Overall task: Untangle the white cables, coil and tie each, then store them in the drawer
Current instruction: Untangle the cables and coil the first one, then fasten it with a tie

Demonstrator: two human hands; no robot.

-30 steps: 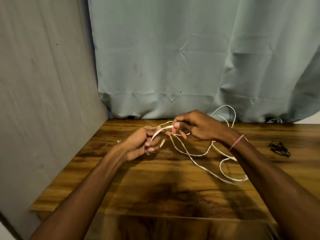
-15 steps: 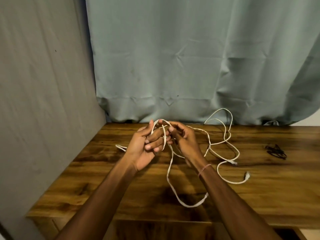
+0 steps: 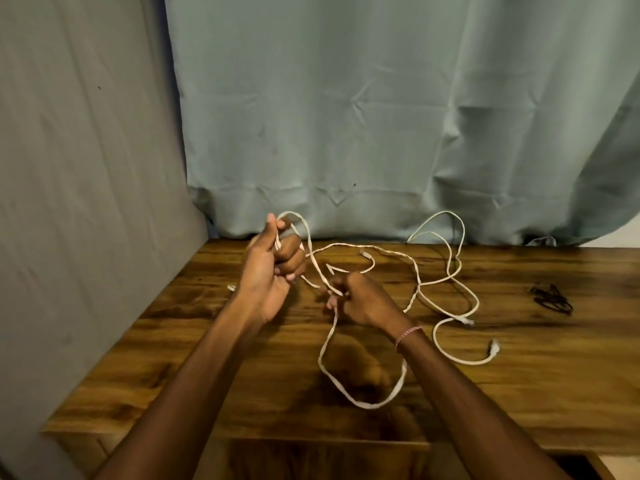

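Note:
White cables (image 3: 420, 291) lie tangled across the middle of the wooden table (image 3: 519, 393). My left hand (image 3: 273, 271) is raised above the table and grips a loop of white cable, which arcs over its fingers. My right hand (image 3: 360, 299) sits lower and to the right, fingers curled round a strand of the same cable. From the right hand a long loop (image 3: 363, 405) hangs down to the table in front of me. More strands curl up against the curtain at the back, and connector ends (image 3: 494, 348) rest on the right.
Small black ties (image 3: 550, 299) lie on the table at the right. A grey-green curtain (image 3: 381, 116) hangs behind the table and a grey wall (image 3: 86, 202) closes the left side. An open drawer corner (image 3: 585, 465) shows at the bottom right edge.
My hands have drawn apart: the left rose with its cable loop, the right dropped and moved right, pulling a strand down. The hanging loop in front of me has grown longer.

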